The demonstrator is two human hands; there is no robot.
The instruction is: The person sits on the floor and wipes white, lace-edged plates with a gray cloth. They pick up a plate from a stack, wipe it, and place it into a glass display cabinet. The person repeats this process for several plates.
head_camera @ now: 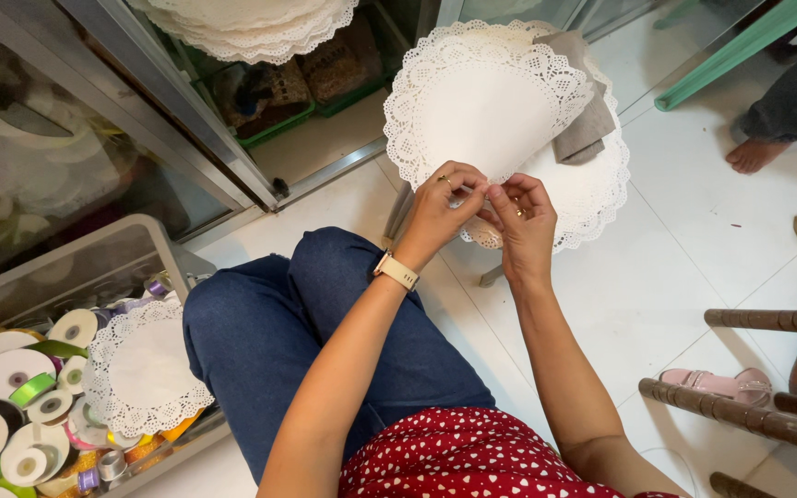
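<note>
Head view shows both hands meeting low over the white floor: the left hand (445, 198), ring and pale watch on it, is curled tight with its fingertips pinching the narrow end of a white paper doily (481, 111) rolled into a cone, and the right hand (523, 217) pinches that same tip from the other side, fingers bent close. The cone's point sits between the two hands, its long axis running away from the person, the lacy wide mouth fanning out at the far end. Just behind it lies a stack of flat doilies (601, 184) with a grey cloth (588, 120) on top. Far left, another pile of doilies (251, 28) rests on a glass cabinet. Near left, a clear bin (122, 249) holds round ribbon spools (11, 369), white, green and gold, with one flat doily (145, 369) lying over them.
</note>
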